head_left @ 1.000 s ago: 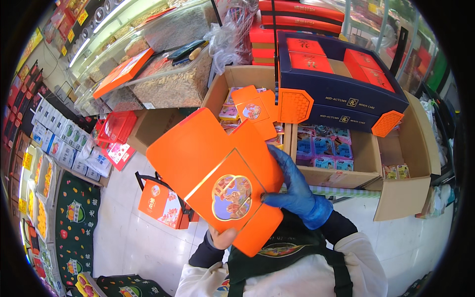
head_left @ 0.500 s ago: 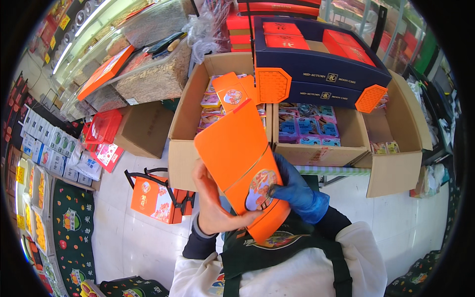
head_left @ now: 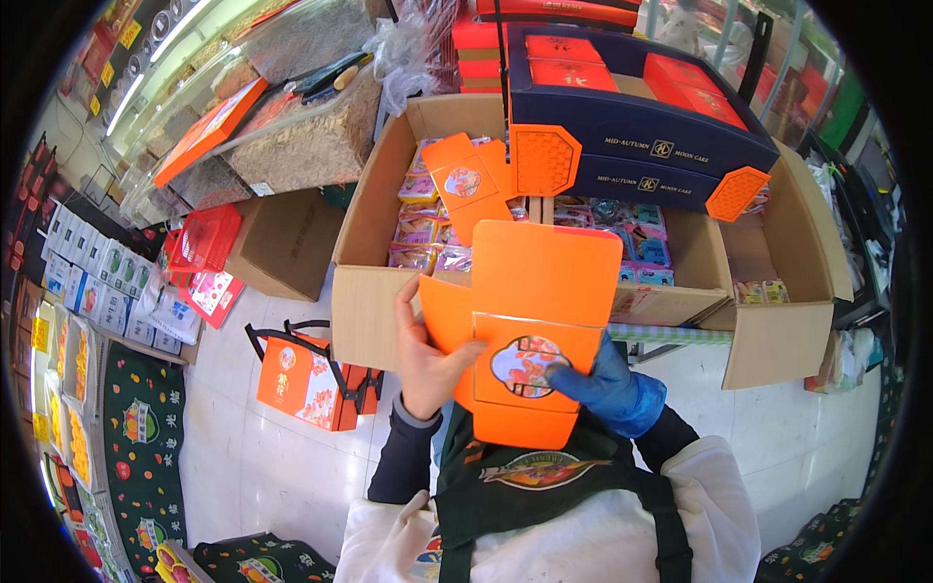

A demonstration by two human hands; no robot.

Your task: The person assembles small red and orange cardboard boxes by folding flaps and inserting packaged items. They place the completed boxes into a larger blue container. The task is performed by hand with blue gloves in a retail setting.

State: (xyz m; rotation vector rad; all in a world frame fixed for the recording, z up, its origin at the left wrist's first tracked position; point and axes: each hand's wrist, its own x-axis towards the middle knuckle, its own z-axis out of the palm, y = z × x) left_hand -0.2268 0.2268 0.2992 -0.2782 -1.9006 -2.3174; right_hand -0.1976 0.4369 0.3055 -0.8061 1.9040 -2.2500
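In front of my chest is an orange folding carton (head_left: 546,270), partly unfolded, with its long flap up and a shorter flap down. A flower-patterned oval marks its front panel. My bare left hand (head_left: 430,361) grips its left side, thumb pressed on the folded panel. On the right edge, my blue-gloved right hand (head_left: 619,391) pinches the carton with its thumb over the oval; the fingers behind are hidden. Just beyond, another flat orange carton (head_left: 457,182) rests on small wrapped packs (head_left: 413,233) in a cardboard box (head_left: 364,282).
A dark blue gift box (head_left: 632,136) holding red boxes stands across the cardboard boxes. More wrapped packs (head_left: 646,248) lie in the middle box. On the floor at left is an orange carry box (head_left: 292,384) with black handles. Clear bins (head_left: 311,126) of dry goods stand far left.
The carton has turned from a slant to nearly upright, and a side panel has swung out at its left. My left hand has shifted up along its left side.
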